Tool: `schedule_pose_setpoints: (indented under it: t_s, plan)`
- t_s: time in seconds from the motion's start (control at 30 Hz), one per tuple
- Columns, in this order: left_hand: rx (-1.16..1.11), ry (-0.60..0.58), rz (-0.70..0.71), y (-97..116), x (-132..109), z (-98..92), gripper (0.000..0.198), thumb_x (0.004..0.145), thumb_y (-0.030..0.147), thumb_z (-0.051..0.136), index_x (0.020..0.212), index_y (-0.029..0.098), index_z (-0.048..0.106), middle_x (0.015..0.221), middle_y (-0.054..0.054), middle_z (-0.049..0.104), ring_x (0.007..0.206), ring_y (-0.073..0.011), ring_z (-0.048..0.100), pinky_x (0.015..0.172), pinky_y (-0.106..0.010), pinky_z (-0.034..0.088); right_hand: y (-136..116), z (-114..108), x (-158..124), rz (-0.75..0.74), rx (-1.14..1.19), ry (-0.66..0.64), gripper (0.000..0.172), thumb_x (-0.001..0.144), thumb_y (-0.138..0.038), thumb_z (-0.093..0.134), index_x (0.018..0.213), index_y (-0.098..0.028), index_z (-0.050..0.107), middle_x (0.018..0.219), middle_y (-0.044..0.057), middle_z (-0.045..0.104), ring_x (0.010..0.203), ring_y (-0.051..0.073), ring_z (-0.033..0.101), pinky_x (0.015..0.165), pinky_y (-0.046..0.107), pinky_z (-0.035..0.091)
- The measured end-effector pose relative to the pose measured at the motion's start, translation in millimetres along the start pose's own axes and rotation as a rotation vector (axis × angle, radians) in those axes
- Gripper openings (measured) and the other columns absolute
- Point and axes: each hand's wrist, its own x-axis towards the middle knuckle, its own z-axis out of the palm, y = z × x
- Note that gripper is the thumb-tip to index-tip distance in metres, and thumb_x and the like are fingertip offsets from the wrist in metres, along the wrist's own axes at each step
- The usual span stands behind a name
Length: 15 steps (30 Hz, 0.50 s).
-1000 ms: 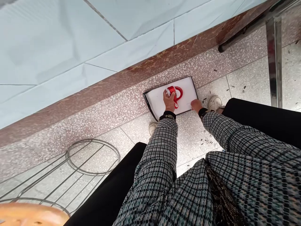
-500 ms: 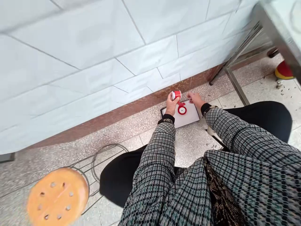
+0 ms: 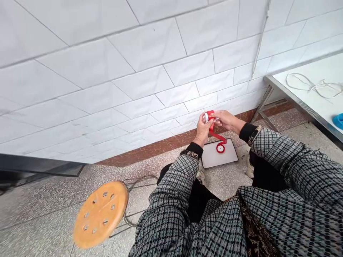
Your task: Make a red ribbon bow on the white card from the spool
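Note:
My left hand [image 3: 203, 128] is closed around a small white container wrapped in red ribbon [image 3: 210, 115]. On its right side, my right hand [image 3: 224, 119] has its fingers pressed to the red wrapping. A strip of the ribbon hangs from the container down to a red ribbon roll with a white centre [image 3: 220, 147]. That roll rests over a white rectangular tray [image 3: 213, 160] with a dark edge, which lies on the floor below my hands.
An orange round stool [image 3: 100, 214] with holes stands at the lower left. A white-topped metal table [image 3: 300, 80] at the right bears a white cable and a blue object [image 3: 338, 121]. The tiled wall [image 3: 150, 82] rises ahead. A dark panel [image 3: 48, 166] juts in at the left.
My right hand has come over to the container and now touches its red wrapping. The view has tilted up, showing more of the wall and table.

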Motion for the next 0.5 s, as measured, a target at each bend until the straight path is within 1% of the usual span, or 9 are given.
schedule_pose_setpoints:
  t_s: [0.03,0.1,0.17,0.23,0.3,0.33,0.4,0.47,0.5]
  plan:
    - [-0.016,0.001,-0.005,3,-2,2.5,0.074,0.066,0.038,0.096,0.128,0.022,0.059,0.108,-0.005,0.076,0.089,-0.0169,0.074,0.082,-0.029,0.060,-2,3,-1,-0.038,-0.030,0.018,0.036,0.102,-0.006,0.063,0.067,-0.014,0.062,0.047,-0.003,0.053,0.035,0.005,0.037,0.033,0.014,0.026]
    - [-0.034,0.017,-0.051,6,-5,7.7,0.069,0.067,0.044,0.095,0.122,0.021,0.060,0.092,0.000,0.073,0.073,-0.0131,0.069,0.068,-0.026,0.056,-5,7,-1,-0.086,-0.059,0.059,0.036,0.101,-0.007,0.063,0.065,-0.014,0.061,0.044,-0.003,0.051,0.034,0.005,0.038,0.033,0.014,0.025]
    - [-0.037,0.028,-0.125,7,-7,13.4,0.061,0.069,0.051,0.093,0.110,0.020,0.063,0.078,0.003,0.066,0.058,-0.0090,0.059,0.055,-0.022,0.047,-8,6,1,-0.104,-0.038,0.100,0.034,0.100,-0.007,0.065,0.067,-0.014,0.062,0.044,-0.003,0.052,0.034,0.006,0.041,0.033,0.014,0.026]
    - [-0.026,0.008,-0.168,7,-9,19.1,0.055,0.069,0.059,0.091,0.093,0.017,0.064,0.068,0.006,0.058,0.049,-0.0051,0.046,0.047,-0.021,0.039,-13,2,5,-0.079,0.038,0.138,0.032,0.100,-0.006,0.065,0.069,-0.014,0.061,0.047,-0.003,0.054,0.036,0.005,0.043,0.033,0.013,0.027]
    - [0.003,-0.035,-0.165,6,-10,24.2,0.058,0.070,0.067,0.087,0.084,0.016,0.063,0.062,0.007,0.051,0.046,-0.0036,0.040,0.045,-0.021,0.037,-20,-3,8,-0.005,0.154,0.159,0.031,0.102,-0.005,0.060,0.073,-0.013,0.060,0.051,-0.003,0.056,0.037,0.003,0.042,0.034,0.012,0.029]
    - [0.020,-0.059,-0.160,5,-10,26.3,0.060,0.069,0.071,0.086,0.082,0.016,0.063,0.061,0.008,0.049,0.046,-0.0036,0.039,0.045,-0.021,0.038,-23,-6,9,0.047,0.217,0.160,0.030,0.105,-0.005,0.057,0.075,-0.013,0.060,0.052,-0.003,0.056,0.037,0.002,0.042,0.034,0.011,0.029]
    - [0.031,-0.105,-0.155,5,-11,29.5,0.063,0.068,0.075,0.084,0.079,0.017,0.063,0.062,0.007,0.049,0.049,-0.0047,0.044,0.049,-0.022,0.045,-28,-11,9,0.157,0.317,0.151,0.029,0.108,-0.006,0.051,0.081,-0.014,0.060,0.051,-0.005,0.053,0.035,0.002,0.038,0.033,0.009,0.028]
    - [0.024,-0.162,-0.179,4,-10,31.0,0.063,0.067,0.075,0.084,0.076,0.017,0.062,0.062,0.006,0.050,0.052,-0.0064,0.049,0.055,-0.024,0.051,-33,-15,7,0.239,0.371,0.148,0.027,0.110,-0.008,0.048,0.087,-0.015,0.060,0.050,-0.006,0.051,0.033,0.002,0.034,0.032,0.009,0.025]
    - [0.022,-0.192,-0.200,4,-10,31.3,0.062,0.068,0.074,0.085,0.076,0.017,0.061,0.061,0.006,0.050,0.052,-0.0069,0.049,0.055,-0.024,0.051,-34,-16,5,0.262,0.387,0.149,0.025,0.110,-0.008,0.047,0.090,-0.015,0.060,0.050,-0.006,0.050,0.032,0.002,0.033,0.031,0.009,0.024]
